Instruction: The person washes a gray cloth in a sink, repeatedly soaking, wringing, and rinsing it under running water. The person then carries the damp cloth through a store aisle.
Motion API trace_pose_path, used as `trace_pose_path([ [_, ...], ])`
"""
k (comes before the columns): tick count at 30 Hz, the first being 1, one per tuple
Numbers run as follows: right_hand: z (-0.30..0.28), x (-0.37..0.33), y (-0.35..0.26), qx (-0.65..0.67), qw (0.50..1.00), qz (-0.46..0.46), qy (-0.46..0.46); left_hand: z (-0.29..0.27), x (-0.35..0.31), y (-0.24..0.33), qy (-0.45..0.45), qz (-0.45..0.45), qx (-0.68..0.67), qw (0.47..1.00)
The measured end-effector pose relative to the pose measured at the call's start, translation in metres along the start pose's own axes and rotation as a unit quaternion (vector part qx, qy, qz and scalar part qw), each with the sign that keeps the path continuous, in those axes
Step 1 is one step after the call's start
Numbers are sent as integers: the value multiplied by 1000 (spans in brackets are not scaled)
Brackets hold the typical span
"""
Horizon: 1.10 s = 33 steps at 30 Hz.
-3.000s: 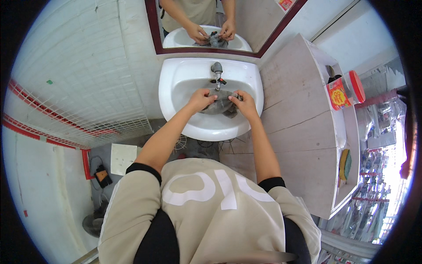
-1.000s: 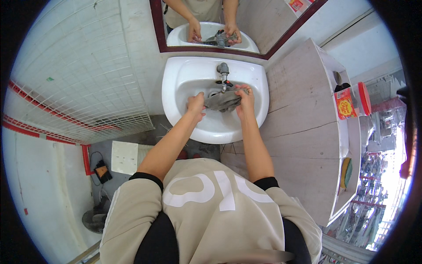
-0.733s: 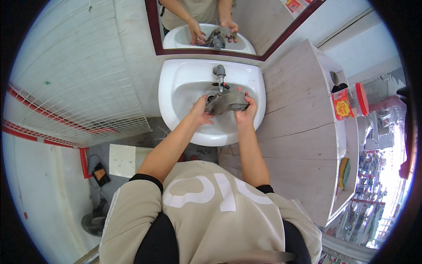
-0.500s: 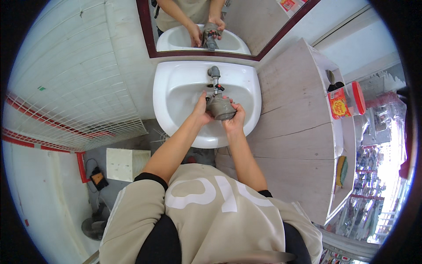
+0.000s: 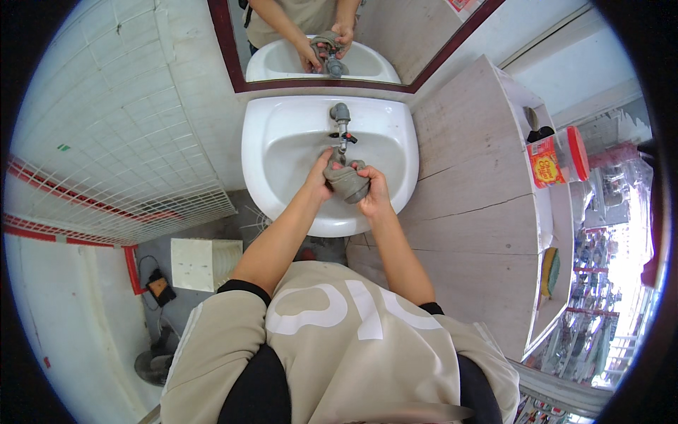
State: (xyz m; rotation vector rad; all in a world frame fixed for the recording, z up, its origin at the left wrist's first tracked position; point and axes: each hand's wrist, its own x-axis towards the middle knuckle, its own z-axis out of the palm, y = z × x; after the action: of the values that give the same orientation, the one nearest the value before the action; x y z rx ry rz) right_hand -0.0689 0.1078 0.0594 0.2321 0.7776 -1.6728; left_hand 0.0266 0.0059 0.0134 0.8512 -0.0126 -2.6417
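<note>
A bunched, grey-brown piece of cloth [image 5: 347, 182] is between my two hands, over the bowl of the white washbasin [image 5: 255, 173]. My left hand [image 5: 322, 174] is closed around its left side, with the fingertips partly hidden behind the folds. On the other side my right hand [image 5: 374, 192] grips the cloth between thumb and fingers. Just above the bundle is the tap [image 5: 342, 131], a grey elbow pipe with a small red-and-black handle. Its spout end meets the top of the cloth, and I cannot tell if water runs. The mirror [image 5: 321, 86] reflects both hands on the cloth.
A wooden cabinet [image 5: 466, 205] stands close on the right, holding a red-lidded jar [image 5: 561, 157] and a yellow-green sponge [image 5: 549, 273]. White wire mesh [image 5: 141, 191] lines the left wall. A pale box [image 5: 205, 264] and a dark fan [image 5: 153, 365] sit on the floor.
The cloth has turned and become more twisted and folded in my hands. It has shifted slightly left and down, and my right hand has moved a little lower.
</note>
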Motion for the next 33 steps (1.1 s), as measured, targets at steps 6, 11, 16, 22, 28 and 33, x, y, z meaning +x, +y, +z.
trace_pose_path([
  [6, -10, 8, 10, 59, 996, 50, -38, -7, 6, 8, 46, -1, 95, 994],
  [11, -17, 14, -6, 39, 997, -26, -59, -14, 12, 12, 81, -14, 120, 989],
  [16, -23, 42, -15, -88, 986, -143, 15, -9, 0, 9, 67, 43, 136, 988],
  [22, -21, 62, 15, -141, 980, -132, 54, 2, -10, 9, 4, 12, 196, 981],
  [28, -6, 49, 5, -107, 994, 8, 17, 1, -20, 11, -17, -25, 183, 983],
  [33, -4, 54, -1, -168, 985, 10, 38, -1, -36, 14, -26, -40, 214, 976],
])
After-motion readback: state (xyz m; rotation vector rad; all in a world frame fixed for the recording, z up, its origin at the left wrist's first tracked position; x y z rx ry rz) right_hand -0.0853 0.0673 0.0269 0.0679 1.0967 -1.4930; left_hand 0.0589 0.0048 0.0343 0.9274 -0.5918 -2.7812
